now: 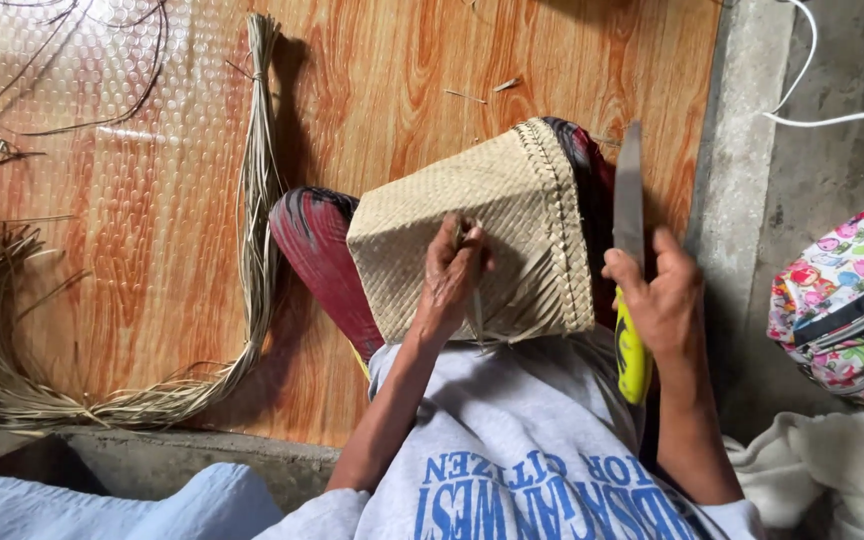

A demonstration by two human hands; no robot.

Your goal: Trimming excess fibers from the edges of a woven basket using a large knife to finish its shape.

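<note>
A woven straw basket (492, 220) lies tilted on my lap, its braided rim toward the right. My left hand (452, 272) rests on the basket's side and pinches a thin straw strand that hangs down from it. My right hand (664, 300) grips a knife (630, 210) by its yellow handle, the long grey blade pointing up just right of the basket rim. Red and black patterned cloth shows under the basket.
A long bundle of dried straw (252, 200) curves across the wood-patterned floor mat (152, 200) at left, with loose strands beside it. A concrete edge (742, 150) runs at right. A floral bag (847, 300) and a white cable (812, 80) lie there.
</note>
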